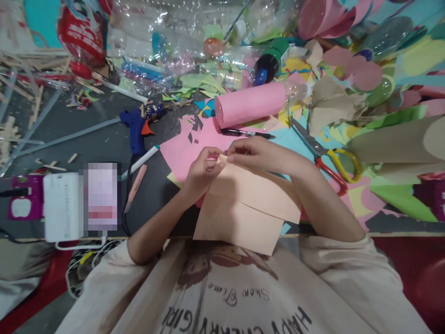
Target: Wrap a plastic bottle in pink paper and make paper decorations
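A sheet of peach paper (239, 218) lies at the table's front edge, its lower part hanging over toward my shirt. A slit or overlapping edge runs across its middle. At the paper's far corner my left hand (205, 169) pinches the edge between thumb and finger. Right beside it, my right hand (255, 150) is closed on the same corner, which looks slightly folded. Beyond my hands lie a black pen (248, 133) and a bottle wrapped in pink paper (252, 104). Cut pink paper (181, 150) spreads beneath and to the left.
Scissors (323, 153) with red and yellow handles lie at right. A blue glue gun (135, 127), a marker (142, 161), a white power bank (61, 206) and a phone (102, 197) are at left. Plastic bottles and paper scraps crowd the back.
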The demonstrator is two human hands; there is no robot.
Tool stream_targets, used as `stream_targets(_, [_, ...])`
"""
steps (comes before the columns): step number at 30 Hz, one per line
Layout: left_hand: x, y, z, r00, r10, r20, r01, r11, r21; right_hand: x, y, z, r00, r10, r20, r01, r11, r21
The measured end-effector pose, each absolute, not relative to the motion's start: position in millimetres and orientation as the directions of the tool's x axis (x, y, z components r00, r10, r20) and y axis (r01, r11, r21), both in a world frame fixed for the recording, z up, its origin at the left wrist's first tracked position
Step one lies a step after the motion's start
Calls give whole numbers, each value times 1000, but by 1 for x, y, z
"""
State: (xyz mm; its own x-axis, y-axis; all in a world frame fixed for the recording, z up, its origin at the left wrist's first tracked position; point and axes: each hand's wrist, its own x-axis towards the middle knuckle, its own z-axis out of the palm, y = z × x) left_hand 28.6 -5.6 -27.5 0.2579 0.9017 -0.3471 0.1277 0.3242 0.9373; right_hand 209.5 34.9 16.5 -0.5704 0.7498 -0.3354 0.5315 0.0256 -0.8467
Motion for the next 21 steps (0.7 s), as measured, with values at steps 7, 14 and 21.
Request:
stream_targets(7, [27,-5,-38,265,898,-351,125,329,936,202,42,1,-570,765,-301,462,-5,-887])
stream_targets(14, [25,-7,-38,280,907,-314,127,290,949,203,45,-1,-562,775,-290,420,-35,-907])
stream_targets(21, [25,-6,-33,272,898,-346,153,314,937,203,45,-1,-569,772,-283,398,-43,-916])
